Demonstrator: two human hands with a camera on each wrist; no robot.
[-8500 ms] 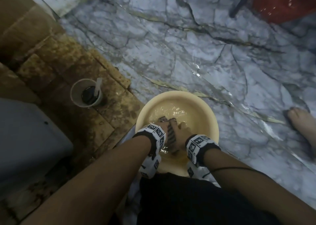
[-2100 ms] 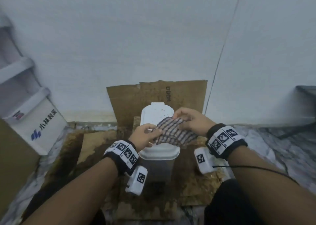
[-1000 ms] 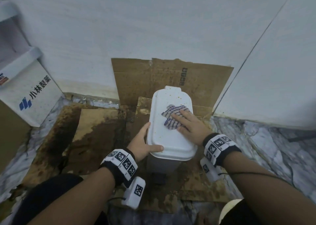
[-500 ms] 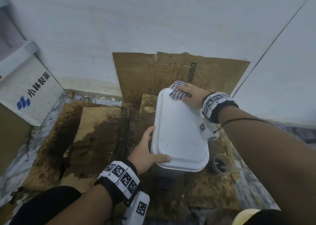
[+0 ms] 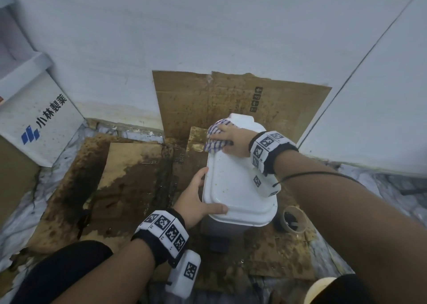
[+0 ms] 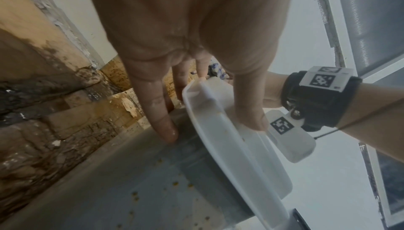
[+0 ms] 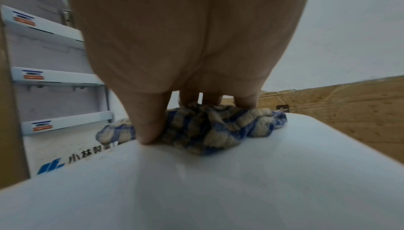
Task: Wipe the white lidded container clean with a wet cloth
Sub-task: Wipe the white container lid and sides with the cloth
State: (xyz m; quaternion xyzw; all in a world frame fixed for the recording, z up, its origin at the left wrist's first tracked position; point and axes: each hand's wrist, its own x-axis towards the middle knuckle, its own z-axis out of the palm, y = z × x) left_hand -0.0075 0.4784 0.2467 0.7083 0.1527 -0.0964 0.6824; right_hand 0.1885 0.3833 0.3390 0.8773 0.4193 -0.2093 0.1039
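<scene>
The white lidded container (image 5: 238,188) stands on stained cardboard, its white lid over a grey body (image 6: 153,182). My right hand (image 5: 233,137) holds a bunched blue-checked cloth (image 5: 216,137) down on the lid's far left corner. In the right wrist view the fingers curl down into the cloth (image 7: 207,128) on the wet lid (image 7: 218,182). My left hand (image 5: 201,197) grips the lid's near left edge, thumb on top. Its fingers (image 6: 157,113) lie against the grey side. A few brown specks dot the lid.
Wet, stained cardboard (image 5: 129,176) covers the floor, and another sheet (image 5: 208,100) leans on the white wall behind. A small cup (image 5: 292,219) of dark liquid sits right of the container. A white box with a blue logo (image 5: 34,123) stands at left. A cream basin rim (image 5: 318,285) shows bottom right.
My right hand slid the cloth from the lid's middle to its far end, then to the far left corner, where it bunched up. My left hand keeps its hold on the lid edge.
</scene>
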